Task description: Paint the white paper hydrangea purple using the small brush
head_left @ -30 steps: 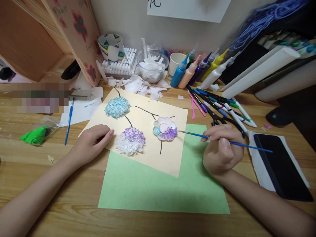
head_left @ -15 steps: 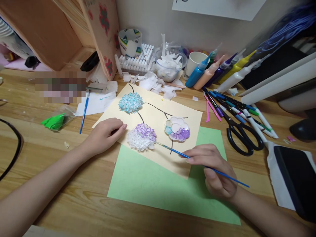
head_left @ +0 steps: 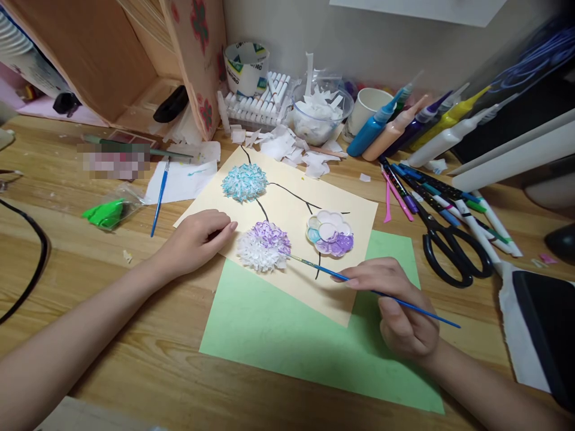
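Observation:
My right hand [head_left: 404, 305] grips a thin blue paintbrush [head_left: 381, 293], its tip at the right edge of a paper flower [head_left: 265, 246] that is purple above and white below. The flower lies on cream paper [head_left: 287, 206] drawn with black stem lines. Higher on that sheet is a blue-and-white paper flower [head_left: 245, 182]. A flower-shaped palette [head_left: 330, 233] with purple and light-blue paint sits on its right side. My left hand [head_left: 202, 239] rests at the sheet's left edge, fingers curled in, with nothing visible in them.
Green paper [head_left: 269, 335] lies under the cream sheet. Black scissors [head_left: 453, 251], pens and paint bottles [head_left: 372, 129] are on the right. Behind stand a bowl of paper scraps [head_left: 321, 114] and a paper cup [head_left: 366, 111]. Another brush [head_left: 160, 197] lies at left.
The view has shifted a little, moving the scene rightward. The brush tip stays at the flower's right edge, and my left hand keeps its place by the sheet.

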Demonstrator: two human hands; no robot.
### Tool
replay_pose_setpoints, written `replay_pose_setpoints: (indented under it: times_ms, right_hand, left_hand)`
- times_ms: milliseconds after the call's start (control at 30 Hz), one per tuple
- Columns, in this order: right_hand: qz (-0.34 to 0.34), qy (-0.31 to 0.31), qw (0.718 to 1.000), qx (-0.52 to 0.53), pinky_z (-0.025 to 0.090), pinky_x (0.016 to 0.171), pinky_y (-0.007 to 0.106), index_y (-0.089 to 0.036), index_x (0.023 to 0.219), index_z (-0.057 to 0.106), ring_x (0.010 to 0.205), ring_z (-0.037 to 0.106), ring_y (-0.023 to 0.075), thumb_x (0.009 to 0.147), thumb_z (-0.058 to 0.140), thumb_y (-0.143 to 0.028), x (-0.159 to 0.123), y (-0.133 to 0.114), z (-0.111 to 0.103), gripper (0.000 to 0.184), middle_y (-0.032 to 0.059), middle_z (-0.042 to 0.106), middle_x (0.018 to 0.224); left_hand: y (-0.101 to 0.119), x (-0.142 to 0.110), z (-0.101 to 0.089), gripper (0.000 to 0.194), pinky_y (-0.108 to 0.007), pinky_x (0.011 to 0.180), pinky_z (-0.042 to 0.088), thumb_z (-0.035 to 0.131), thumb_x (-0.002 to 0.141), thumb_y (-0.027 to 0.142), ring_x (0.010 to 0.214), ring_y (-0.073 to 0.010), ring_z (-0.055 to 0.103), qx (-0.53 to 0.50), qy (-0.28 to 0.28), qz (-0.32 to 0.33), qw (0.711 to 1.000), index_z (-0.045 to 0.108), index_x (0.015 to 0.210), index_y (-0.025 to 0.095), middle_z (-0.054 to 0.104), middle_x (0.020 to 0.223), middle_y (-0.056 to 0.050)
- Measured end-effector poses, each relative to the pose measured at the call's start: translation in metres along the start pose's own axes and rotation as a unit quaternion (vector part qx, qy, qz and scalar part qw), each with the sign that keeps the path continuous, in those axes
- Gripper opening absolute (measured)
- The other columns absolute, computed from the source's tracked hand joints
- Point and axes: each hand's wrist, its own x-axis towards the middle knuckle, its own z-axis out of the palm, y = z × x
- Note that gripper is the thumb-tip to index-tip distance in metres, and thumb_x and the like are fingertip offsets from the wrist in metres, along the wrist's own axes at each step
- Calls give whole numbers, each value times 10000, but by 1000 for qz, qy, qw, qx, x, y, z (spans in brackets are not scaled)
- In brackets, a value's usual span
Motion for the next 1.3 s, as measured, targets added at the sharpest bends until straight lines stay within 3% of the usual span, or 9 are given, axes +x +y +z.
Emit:
replay_pose_setpoints:
  times_ms: [267, 1300]
  right_hand:
    - [12, 13, 1000, 6, 512, 729, 368, -231, 1090, 647, 895, 641, 219, 931, 397, -200, 1, -1, 1, 298, 67, 740, 966]
    - [5, -28, 999, 14, 509, 767, 338, -231, 1179, 612, 945, 613, 205, 952, 403, -204, 4, -1, 2, 309, 65, 728, 1028]
  left_hand:
    - [1, 0, 0, 349, -301, 590, 309, 369, 964, 267, 579, -150, 406, 1, -2, -3, 1000, 301, 625, 216, 385, 597, 22]
    - [2, 0, 0, 349, -299, 595, 313, 372, 960, 268, 584, -154, 412, -4, 0, -1, 1000, 302, 621, 217, 386, 595, 21]
